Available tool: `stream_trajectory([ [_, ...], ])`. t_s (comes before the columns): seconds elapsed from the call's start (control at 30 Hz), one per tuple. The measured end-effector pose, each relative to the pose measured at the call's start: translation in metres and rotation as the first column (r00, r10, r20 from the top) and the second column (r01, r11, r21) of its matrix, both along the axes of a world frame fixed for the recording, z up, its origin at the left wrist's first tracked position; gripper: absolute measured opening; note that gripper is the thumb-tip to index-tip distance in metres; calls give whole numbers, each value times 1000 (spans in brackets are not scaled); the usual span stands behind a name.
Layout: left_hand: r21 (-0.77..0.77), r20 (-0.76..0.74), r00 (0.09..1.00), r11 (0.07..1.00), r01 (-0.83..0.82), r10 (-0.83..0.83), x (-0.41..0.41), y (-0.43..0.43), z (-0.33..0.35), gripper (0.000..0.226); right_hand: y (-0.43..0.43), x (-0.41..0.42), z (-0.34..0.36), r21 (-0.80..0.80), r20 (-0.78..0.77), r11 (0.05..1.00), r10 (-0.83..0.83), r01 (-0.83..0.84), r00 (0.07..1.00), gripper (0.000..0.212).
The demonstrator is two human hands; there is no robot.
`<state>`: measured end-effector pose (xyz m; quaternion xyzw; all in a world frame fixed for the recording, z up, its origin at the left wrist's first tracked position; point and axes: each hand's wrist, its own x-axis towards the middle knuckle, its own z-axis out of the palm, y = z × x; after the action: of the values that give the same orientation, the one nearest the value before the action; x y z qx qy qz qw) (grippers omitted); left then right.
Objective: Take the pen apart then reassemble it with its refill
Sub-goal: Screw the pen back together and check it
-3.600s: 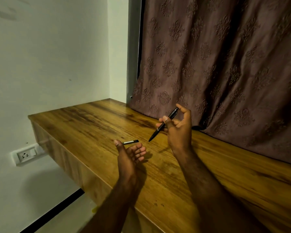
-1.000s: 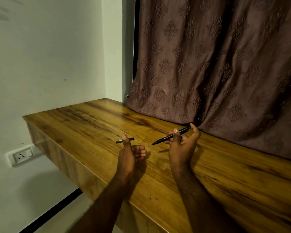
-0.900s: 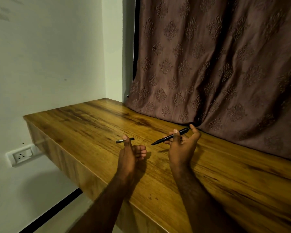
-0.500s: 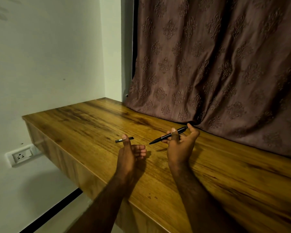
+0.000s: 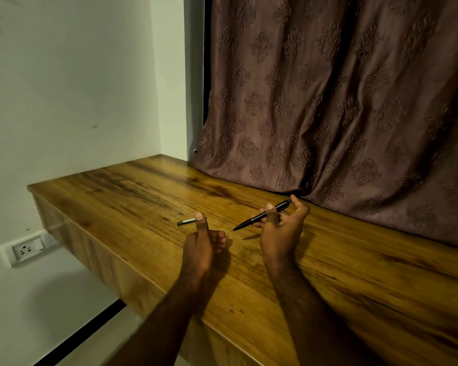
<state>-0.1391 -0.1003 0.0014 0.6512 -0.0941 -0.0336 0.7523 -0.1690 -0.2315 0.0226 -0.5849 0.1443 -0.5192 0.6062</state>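
My right hand (image 5: 280, 233) holds a black pen (image 5: 262, 215) above the wooden desk (image 5: 354, 273). The pen's button end is by the thumb and its tip slants down-left. A thin pale refill (image 5: 229, 231) bridges the small gap between the pen's tip and the curled fingers of my left hand (image 5: 202, 247). That hand's thumb points up. A short dark pen part with a silver band (image 5: 186, 221) lies on the desk just beyond the left thumb, which hides its right end.
A brown patterned curtain (image 5: 328, 101) hangs down onto the desk's back edge, close behind my right hand. The desk's front edge (image 5: 122, 262) runs diagonally under my forearms. A wall socket (image 5: 24, 250) sits low on the left wall.
My right hand lowered the pen from a steep tilt to a flatter one. Its tip has moved closer to my left fingers, which have curled shut. The part on the desk has stayed put.
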Motion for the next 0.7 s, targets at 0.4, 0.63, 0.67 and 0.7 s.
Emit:
stream_trajectory([
  [0.4,-6,14,1000,1000,21,-21,-2,1,1,86,3,-2,-1,-12,-10,1000,11,-11,1000,47],
  [0.63,-47,-36,998,998,46,-48,-3,1,2,90,9,-2,-1,-56,-26,998,2,-3,1000,46],
  [0.67,-53,-41,998,997,51,-53,-2,0,2,91,10,-2,-2,-64,-31,998,-2,0,1000,46],
  [0.7,-62,-47,997,997,53,-56,-2,0,2,92,11,-2,-2,-70,-35,998,-3,1,999,47],
])
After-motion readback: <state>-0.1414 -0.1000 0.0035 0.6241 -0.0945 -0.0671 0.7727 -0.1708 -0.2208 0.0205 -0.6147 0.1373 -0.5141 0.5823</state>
